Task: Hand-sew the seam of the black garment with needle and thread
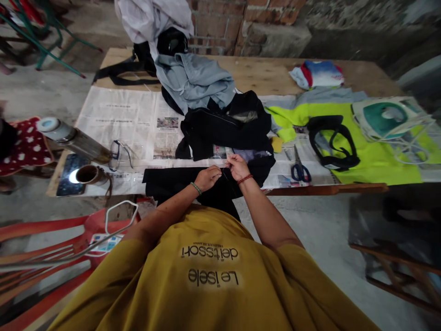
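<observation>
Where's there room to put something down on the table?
Bare newspaper shows between the black strap and glasses, and bare wood between the gray garment and colorful bundle. Crowded: black cloth by the left hand and right hand; lime cloth around the iron.

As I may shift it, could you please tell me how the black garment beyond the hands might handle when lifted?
The black garment would probably flop, since it lies in loose, rumpled folds. It may also drag the grey garment, as the two lie touching.
</observation>
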Tool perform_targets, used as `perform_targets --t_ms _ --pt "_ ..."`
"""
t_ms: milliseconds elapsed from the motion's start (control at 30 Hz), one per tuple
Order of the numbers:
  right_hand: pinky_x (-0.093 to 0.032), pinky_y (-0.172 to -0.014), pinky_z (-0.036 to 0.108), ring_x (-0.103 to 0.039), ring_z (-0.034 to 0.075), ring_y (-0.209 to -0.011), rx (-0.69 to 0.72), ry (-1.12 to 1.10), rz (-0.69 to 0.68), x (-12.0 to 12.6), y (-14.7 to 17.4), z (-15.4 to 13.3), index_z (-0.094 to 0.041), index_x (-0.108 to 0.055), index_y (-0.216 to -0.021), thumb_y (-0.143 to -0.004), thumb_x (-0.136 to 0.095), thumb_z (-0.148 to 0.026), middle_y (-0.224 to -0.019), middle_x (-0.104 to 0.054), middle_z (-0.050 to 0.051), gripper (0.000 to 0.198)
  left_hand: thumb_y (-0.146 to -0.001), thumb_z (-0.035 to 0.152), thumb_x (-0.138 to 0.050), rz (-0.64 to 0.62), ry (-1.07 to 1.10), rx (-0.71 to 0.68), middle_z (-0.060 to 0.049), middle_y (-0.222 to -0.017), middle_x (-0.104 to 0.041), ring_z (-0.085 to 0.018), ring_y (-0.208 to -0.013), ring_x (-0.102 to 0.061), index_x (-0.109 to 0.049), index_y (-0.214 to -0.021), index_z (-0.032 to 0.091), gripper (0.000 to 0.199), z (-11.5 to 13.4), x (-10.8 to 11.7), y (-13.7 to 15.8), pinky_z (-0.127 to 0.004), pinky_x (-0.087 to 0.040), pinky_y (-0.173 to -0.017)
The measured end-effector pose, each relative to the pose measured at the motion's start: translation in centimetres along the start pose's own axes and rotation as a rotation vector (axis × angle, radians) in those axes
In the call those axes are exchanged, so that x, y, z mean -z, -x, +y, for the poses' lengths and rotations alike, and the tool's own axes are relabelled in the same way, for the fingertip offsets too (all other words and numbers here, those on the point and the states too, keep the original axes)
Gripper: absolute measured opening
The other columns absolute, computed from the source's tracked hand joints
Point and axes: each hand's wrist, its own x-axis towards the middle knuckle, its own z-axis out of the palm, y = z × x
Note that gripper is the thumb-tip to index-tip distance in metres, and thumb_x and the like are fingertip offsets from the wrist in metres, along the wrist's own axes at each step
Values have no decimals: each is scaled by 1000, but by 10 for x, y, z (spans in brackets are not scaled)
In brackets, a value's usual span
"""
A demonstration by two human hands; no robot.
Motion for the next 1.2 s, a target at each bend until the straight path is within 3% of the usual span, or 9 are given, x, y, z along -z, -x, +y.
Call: perform_targets --t_ms 267,500,633,733,800,900,1000,1100,1200 --pt "-45 -53 19 -53 7 -51 26 16 -43 -2 6 -1 -23 -47 -81 -65 -77 -44 -60 -60 -7 40 -77 13 -65 110 81 179 -2 -83 -65 -12 -78 -62 -64 -83 16 6 -2 -1 -3 -26 -52 -75" --pt "-35 -41 17 -44 4 -41 167 138 -48 -10 9 -22 -22 -55 -89 -71 -71 -50 -56 -58 -8 37 -70 16 -73 90 160 399 3 -78 -62 -10 -73 -59 -61 -109 19 41 -5 3 -6 -25 -50 -74" --pt "-37 -39 18 -48 5 -40 -8 98 -241 -12 7 -46 -21 -57 -92 -75 -72 -40 -59 -57 -7 30 -72 20 -72 65 191 336 1 -76 -61 -10 -69 -57 -70 -91 18 19 -10 3 -8 -24 -50 -71" --pt "-51 -54 22 -62 11 -58 -177 40 -303 -11 2 -57 -18 -57 -91 -76 -71 -27 -66 -61 -3 22 -76 24 -70 79 203 314 0 -74 -61 -10 -67 -56 -72 -80 17 7 -10 2 -9 -24 -51 -69" --pt "-56 -65 28 -67 14 -72 -160 33 -280 -9 -3 -59 -18 -57 -88 -77 -68 -23 -73 -64 0 16 -78 26 -69 100 215 309 -1 -76 -62 -10 -70 -58 -72 -78 17 9 -10 2 -10 -24 -51 -71" --pt "-56 -78 36 -67 17 -86 82 164 -179 -2 -11 -57 -20 -56 -84 -82 -61 -27 -83 -65 2 9 -78 27 -68 113 242 312 -2 -81 -65 -12 -75 -61 -71 -77 16 11 -10 3 -10 -25 -52 -75" --pt "-50 -93 41 -63 18 -98 460 583 -96 13 -16 -62 -21 -59 -86 -85 -54 -28 -93 -66 4 9 -78 25 -67 107 244 328 -3 -81 -66 -12 -75 -62 -71 -76 16 10 -11 3 -11 -26 -53 -76" --pt "-40 -106 43 -56 21 -112 759 1066 -190 37 -19 -80 -21 -63 -91 -85 -51 -22 -109 -65 8 13 -78 23 -67 110 235 342 -2 -79 -66 -12 -75 -62 -71 -75 16 8 -10 4 -11 -26 -53 -76" --pt "-33 -112 45 -52 22 -119 938 1359 -231 72 -22 -106 -20 -64 -95 -86 -45 -18 -114 -63 10 20 -77 22 -68 118 224 347 -2 -78 -66 -12 -74 -62 -71 -74 16 7 -9 4 -11 -26 -53 -76"
